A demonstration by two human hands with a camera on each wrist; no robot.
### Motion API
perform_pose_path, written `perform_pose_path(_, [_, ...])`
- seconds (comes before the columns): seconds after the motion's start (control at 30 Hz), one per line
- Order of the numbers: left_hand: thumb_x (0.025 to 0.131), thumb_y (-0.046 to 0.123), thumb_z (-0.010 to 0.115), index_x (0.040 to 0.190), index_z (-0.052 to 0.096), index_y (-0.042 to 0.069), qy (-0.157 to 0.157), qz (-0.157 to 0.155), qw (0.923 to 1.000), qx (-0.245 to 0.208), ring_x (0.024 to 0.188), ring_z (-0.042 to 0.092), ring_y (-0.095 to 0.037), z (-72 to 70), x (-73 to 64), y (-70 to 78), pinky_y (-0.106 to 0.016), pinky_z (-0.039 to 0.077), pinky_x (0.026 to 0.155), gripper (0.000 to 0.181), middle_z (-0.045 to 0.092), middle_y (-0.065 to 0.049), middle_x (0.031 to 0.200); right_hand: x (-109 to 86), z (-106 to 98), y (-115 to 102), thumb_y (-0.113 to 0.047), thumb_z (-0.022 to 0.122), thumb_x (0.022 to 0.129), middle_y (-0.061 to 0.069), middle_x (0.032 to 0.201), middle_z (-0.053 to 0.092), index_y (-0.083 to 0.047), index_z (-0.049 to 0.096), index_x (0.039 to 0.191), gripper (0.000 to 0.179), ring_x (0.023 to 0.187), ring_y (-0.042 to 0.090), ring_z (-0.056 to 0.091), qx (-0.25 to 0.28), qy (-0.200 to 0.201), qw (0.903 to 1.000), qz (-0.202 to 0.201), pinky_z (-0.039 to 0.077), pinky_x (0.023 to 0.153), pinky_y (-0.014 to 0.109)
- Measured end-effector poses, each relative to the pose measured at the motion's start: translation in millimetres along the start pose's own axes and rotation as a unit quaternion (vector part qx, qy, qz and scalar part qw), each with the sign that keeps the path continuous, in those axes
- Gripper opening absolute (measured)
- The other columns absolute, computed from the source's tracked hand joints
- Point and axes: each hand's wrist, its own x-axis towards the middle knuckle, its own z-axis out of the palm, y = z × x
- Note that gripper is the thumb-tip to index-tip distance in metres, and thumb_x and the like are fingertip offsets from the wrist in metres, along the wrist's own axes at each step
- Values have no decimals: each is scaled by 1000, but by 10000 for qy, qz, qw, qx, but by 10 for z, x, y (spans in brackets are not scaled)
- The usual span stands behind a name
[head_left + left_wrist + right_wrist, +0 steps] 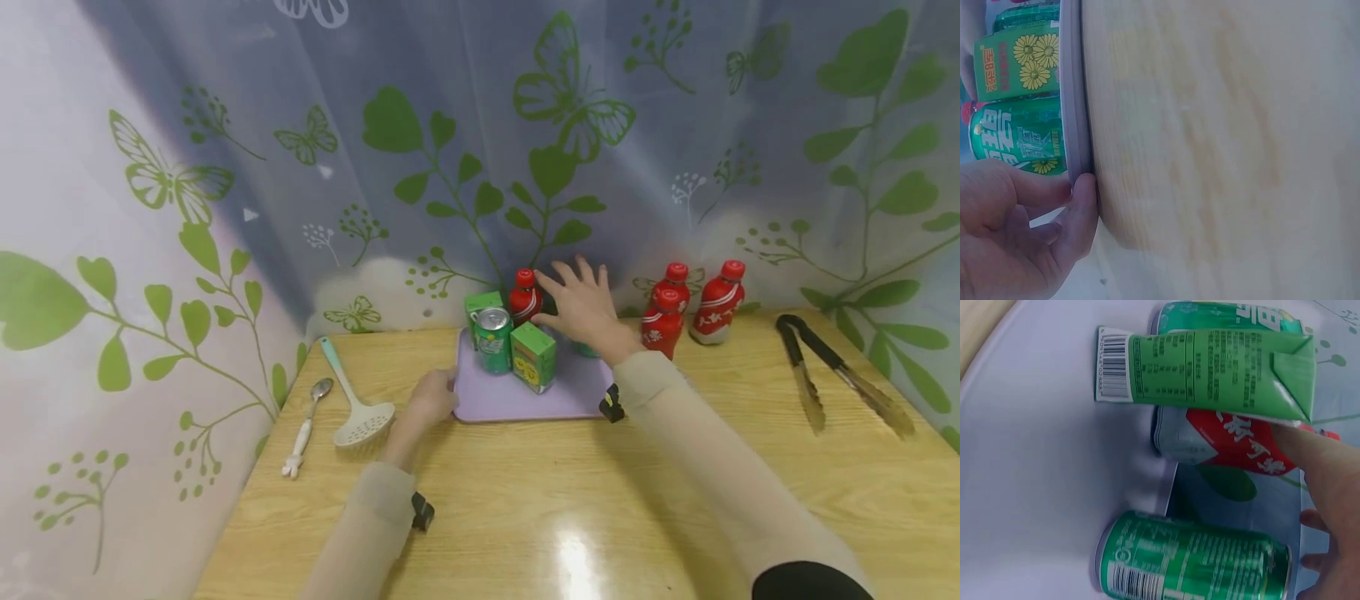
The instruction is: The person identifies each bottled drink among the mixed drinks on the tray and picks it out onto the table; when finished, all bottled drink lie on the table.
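A lilac tray [540,407] bears a green can [493,350], a green drink carton [533,360], another carton [480,303] behind the can, and a red-labelled bottle [525,300]. My left hand [432,398] pinches the tray's left rim between thumb and fingers, as the left wrist view shows close up. Fingers spread, my right hand [581,307] reaches over the tray's back right part, beside the bottle. In the right wrist view its thumb overlaps the bottle's upper part, and a second green can [1194,559] stands close to the fingers. That can is mostly hidden in the head view.
Right of the tray stand three red bottles [717,307]. Black-handled tongs [832,362] lie farther right on the wooden table [495,508]. To the left are a pale slotted skimmer [365,425] and a white-handled spoon [303,433]. A patterned curtain [450,50] hangs behind.
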Motion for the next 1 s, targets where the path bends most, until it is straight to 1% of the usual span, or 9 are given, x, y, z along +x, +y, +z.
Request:
perform_pose_path(0.13, [92,-8,57,160,40,1,-16,48,10000,-11,89,68,-24,1,-4,-4,-25,62,66,70,54,-29,154,45,5,-66,-68,64,94,10,174,27,-29,35,166,87,163,49,10,-141,-145,9996,175,9,127,79])
perform_pose_path(0.27, [91,-9,58,160,40,0,-24,38,9999,-95,86,67,-24,8,-2,-15,-25,62,66,72,53,-29,155,98,15,-126,-75,61,91,10,176,23,-30,36,165,89,163,50,3,-209,-301,9986,387,2,125,82])
perform_pose_path(0.37, [89,-10,58,159,40,0,9,25,9999,-168,84,68,-23,11,4,-23,-25,63,66,73,54,-30,154,136,19,-156,-76,61,90,10,176,22,-30,40,164,89,163,50,1,-144,-343,9981,492,-1,123,85])
perform_pose_path(0.47, [89,-10,58,159,40,-1,26,86,9998,-175,85,68,-24,11,5,-22,-26,63,66,73,55,-31,152,165,50,-147,-74,64,90,9,176,23,-29,44,162,87,163,49,2,-27,-311,9977,601,-2,121,87])
perform_pose_path(0.57, [90,-10,58,159,40,-1,21,132,9998,-138,85,69,-24,10,5,-19,-26,63,66,72,55,-31,152,182,96,-130,-72,65,90,9,176,24,-26,49,158,84,164,48,3,81,-190,9976,659,-2,120,87])
perform_pose_path(0.67, [90,-10,58,159,40,-1,22,155,9998,-103,82,68,-23,8,7,-19,-25,63,64,72,55,-31,152,191,134,-122,-71,68,89,9,174,26,-23,57,153,81,164,47,5,178,21,9978,636,0,121,87])
perform_pose_path(0.77, [90,-10,58,158,41,-1,44,180,9998,-69,77,66,-21,7,9,-21,-24,62,62,72,56,-31,151,184,145,-126,-68,72,87,10,173,29,-22,60,149,79,164,46,7,304,170,9978,561,3,122,86])
perform_pose_path(0.9, [89,-10,58,158,40,-2,21,221,9997,-64,73,65,-20,12,14,-35,-24,61,61,72,56,-32,151,160,117,-138,-64,77,85,11,170,34,-22,62,147,78,164,45,10,499,373,9970,469,4,122,85])
perform_pose_path(1.0, [89,-11,58,158,40,-3,36,187,9998,-93,74,65,-19,1,13,-51,-24,61,61,72,55,-32,151,150,57,-165,-62,80,84,13,166,40,-22,63,146,76,163,44,16,625,676,9951,371,6,123,85])
